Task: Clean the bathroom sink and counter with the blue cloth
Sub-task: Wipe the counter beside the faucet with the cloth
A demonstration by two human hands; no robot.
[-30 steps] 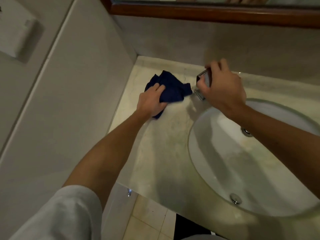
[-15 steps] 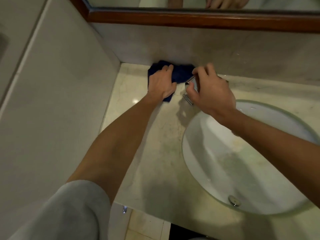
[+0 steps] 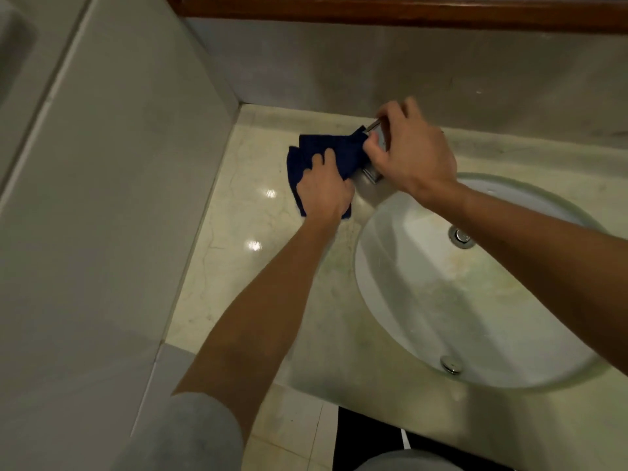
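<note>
The dark blue cloth [image 3: 334, 153] lies crumpled on the pale marble counter [image 3: 244, 232], left of the oval white sink [image 3: 407, 294]. My left hand [image 3: 324, 188] presses down on the cloth's near part, fingers spread over it. My right hand [image 3: 411, 154] is closed around a small shiny metal object [image 3: 372, 173] lifted just above the counter at the sink's far left rim; the object is mostly hidden by my fingers. The cloth's right corner reaches under that object.
A tiled side wall [image 3: 112, 198] bounds the counter on the left and a backsplash [image 3: 373, 69] with a wooden mirror frame [image 3: 407, 11] runs behind. The basin has a drain [image 3: 461, 236] and an overflow fitting [image 3: 450, 364]. Floor tiles [image 3: 292, 433] show below the counter edge.
My left hand has pulled the cloth back from the backsplash toward me and slightly left. My right hand keeps holding the metal object in about the same spot.
</note>
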